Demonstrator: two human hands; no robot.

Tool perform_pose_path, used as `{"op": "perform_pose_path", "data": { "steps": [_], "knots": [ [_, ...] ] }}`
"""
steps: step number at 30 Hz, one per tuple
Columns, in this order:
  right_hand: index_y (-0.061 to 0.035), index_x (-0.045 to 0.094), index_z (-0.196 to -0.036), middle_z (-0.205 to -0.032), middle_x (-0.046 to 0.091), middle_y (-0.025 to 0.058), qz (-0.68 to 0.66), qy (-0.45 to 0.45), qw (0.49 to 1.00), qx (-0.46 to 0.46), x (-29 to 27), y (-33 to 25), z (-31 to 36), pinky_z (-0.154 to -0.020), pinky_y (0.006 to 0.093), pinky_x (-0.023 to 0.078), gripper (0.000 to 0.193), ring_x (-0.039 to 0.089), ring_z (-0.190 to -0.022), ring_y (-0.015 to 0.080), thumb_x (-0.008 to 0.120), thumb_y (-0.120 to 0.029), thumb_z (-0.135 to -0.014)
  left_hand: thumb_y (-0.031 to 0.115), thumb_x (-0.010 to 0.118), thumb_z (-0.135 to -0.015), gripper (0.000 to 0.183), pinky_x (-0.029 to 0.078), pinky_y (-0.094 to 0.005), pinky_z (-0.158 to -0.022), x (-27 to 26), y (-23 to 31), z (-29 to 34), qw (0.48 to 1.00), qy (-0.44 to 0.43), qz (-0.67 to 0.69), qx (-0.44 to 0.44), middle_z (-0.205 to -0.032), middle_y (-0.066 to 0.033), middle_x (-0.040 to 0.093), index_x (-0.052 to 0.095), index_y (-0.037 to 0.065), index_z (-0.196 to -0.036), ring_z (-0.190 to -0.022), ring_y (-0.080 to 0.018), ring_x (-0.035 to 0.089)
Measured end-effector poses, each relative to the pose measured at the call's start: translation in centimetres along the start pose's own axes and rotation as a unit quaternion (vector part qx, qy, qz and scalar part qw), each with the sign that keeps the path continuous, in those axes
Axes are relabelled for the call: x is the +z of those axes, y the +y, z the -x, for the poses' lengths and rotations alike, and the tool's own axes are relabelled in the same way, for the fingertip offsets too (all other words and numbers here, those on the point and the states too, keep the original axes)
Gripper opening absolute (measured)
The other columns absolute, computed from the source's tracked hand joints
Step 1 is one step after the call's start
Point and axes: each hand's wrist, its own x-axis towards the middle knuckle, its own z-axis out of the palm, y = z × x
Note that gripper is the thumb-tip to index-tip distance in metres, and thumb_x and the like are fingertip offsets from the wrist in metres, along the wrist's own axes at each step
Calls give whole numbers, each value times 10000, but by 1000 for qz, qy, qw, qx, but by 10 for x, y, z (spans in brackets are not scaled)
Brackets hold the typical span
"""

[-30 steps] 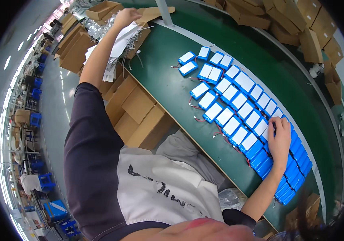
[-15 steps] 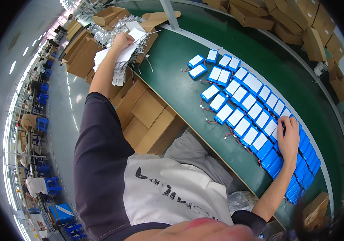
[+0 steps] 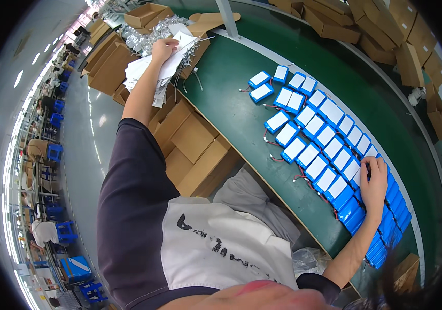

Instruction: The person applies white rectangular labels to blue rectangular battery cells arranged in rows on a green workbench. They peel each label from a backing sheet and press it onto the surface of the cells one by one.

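At the upper left, my left hand (image 3: 164,50) rests on a pile of white paper sheets (image 3: 147,72), its fingers closed over the top sheet's edge. On the right, my right hand (image 3: 375,181) lies among blue battery packs (image 3: 352,214), fingers curled down with the thumb close to them. What is between those fingertips is hidden. Many packs carry a white label (image 3: 314,125) on top; packs nearer me are plain blue. Thin red and black leads with white plugs (image 3: 294,180) stick out along the near side of the rows.
The green table (image 3: 226,98) has a metal post (image 3: 227,18) at its far edge. Open cardboard boxes (image 3: 192,137) stand below and left of it, with silver crinkled strips (image 3: 148,39) behind the sheets. More cartons (image 3: 329,20) are piled beyond the table.
The whole view has shifted slightly. Both hands stay at nearly the same places, the left on the sheets and the right on the packs; the right fingers look a little closer together.
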Motion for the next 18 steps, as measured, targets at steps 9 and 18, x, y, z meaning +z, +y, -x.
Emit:
{"op": "perform_pose_path", "data": {
  "steps": [9,18],
  "knots": [
    [-68,662,-1009,-952,573,92,5,4,1000,-9,1,2,0,-849,378,494,56,574,-948,273,632,-91,-967,212,821,-832,243,584,-359,-759,-25,32,-3,993,33,-111,-16,-919,-41,801,802,157,-1068,-840,-226,765],
    [-93,664,-1022,-973,584,95,22,7,1000,-4,1,2,0,-859,382,499,64,582,-964,279,624,-118,-979,124,790,-866,244,581,-309,-766,-24,37,5,998,39,54,1,-900,-46,804,787,140,-1110,-851,-174,779]
  ]
}}
